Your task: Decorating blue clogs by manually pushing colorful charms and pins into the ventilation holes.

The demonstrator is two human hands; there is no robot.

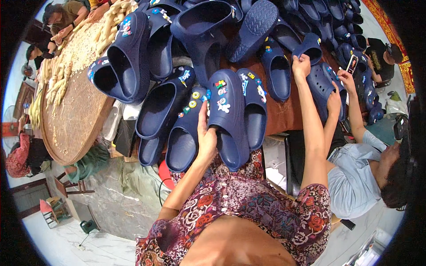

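Two: decorated clog [230,117], your left hand [207,139] gripping, presumably to steady it; second clog [312,48], right of it, right hand [301,66] pinching.

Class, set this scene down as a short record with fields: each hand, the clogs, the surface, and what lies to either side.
Left hand: grips a navy clog with charms
Right hand: grips a second navy clog, farther off
Other clogs: navy, heaped; one shows its sole
Surface: reddish brown
Left side: round tray bearing pale cobs
Right side: co-worker in light blue, touching a clog with holes
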